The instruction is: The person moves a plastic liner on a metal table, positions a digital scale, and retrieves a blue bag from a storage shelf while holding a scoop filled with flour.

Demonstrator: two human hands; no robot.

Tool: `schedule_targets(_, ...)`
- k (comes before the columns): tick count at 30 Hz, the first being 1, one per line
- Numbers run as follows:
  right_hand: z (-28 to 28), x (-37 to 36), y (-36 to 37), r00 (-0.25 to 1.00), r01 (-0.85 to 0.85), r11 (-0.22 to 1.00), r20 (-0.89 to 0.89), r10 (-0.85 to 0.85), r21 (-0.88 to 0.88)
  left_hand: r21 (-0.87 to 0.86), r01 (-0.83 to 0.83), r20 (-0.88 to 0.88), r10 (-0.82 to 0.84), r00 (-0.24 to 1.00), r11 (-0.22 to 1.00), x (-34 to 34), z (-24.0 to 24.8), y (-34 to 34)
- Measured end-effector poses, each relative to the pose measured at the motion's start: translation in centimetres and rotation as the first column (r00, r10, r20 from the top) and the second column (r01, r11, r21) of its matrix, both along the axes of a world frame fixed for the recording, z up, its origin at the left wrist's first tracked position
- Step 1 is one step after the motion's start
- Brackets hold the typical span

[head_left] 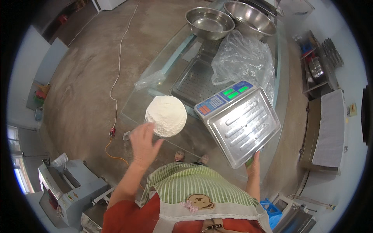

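A round container heaped with white flour [166,116] stands on the glass-topped table, left of a digital scale. My left hand [143,143] is at the container's near left edge, thumb spread from the fingers and nothing held. Its fingertips overlap the rim in the picture; whether they touch it I cannot tell. The digital scale [244,126] has a ridged steel plate with nothing on it and a blue panel with lit green displays. At the scale's near right corner is my right hand [253,166], its fingers mostly hidden by the scale's edge.
Behind the scale are a perforated tray [196,83], a clear plastic bag [244,58] and two steel bowls, one a wide basin [250,18]. A smaller plastic bag [150,80] lies left. A power cord [118,73] crosses the floor. Machines [72,190] stand at lower left.
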State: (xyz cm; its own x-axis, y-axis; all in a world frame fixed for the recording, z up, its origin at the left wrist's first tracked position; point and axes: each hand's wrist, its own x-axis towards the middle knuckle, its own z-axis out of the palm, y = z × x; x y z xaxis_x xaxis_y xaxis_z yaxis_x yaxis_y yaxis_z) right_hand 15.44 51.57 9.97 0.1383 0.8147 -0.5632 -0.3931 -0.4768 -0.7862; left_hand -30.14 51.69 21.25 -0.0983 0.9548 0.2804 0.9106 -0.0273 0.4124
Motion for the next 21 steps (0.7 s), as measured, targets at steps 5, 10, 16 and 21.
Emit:
schedule_targets(5, -0.8, 2.3, 1.0, 1.000, 0.004, 1.000, 0.005, -0.003, -0.024, -0.263, -0.121, -0.201, 0.069, 0.977, 0.957, -5.1, -1.6, -1.8)
schedule_targets(10, -1.5, 3.7, 3.2, 0.998, -0.058, 0.998, 0.011, 0.058, 0.029, -0.431, -0.073, -0.123, 0.021, 0.992, 0.899, -6.9, -3.6, -0.7)
schedule_targets(16, -1.8, 5.3, 5.5, 0.998, -0.028, 0.999, 0.060, 0.031, -0.045, -0.406, 0.127, 0.110, -0.090, 0.990, 0.905, -7.7, -5.1, -0.9)
schedule_targets(21, -3.6, 7.5, 8.7, 0.994, -0.110, 0.993, 0.002, 0.110, -0.042, -0.404, 0.146, 0.175, -0.081, 0.981, 0.903, -5.5, -4.9, -2.2)
